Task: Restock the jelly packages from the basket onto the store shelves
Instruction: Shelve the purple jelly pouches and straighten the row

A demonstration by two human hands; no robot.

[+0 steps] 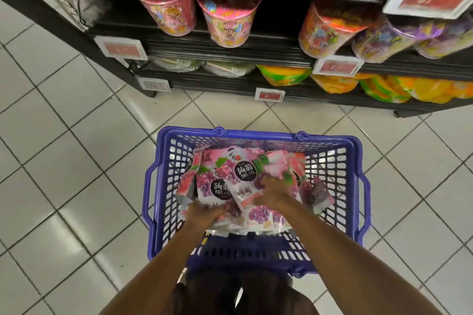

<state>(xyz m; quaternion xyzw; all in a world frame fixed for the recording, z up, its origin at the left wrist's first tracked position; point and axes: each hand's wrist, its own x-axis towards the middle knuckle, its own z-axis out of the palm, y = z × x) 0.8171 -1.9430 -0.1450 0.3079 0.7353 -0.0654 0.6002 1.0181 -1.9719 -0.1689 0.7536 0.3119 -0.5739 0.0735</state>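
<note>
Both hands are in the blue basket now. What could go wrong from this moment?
1. The left hand and right hand grip into a loose pile of jelly packages; lifting several together, one may slip onto the tiled floor.
2. Grape and peach packages lie mixed in the blue basket, so flavours may land in the wrong place.
3. The purple bags sit near the shelf edge; a bump may knock them.

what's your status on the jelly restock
Left hand and right hand both grip jelly packages, inside the blue basket. Shelves ahead, nothing between.
</note>
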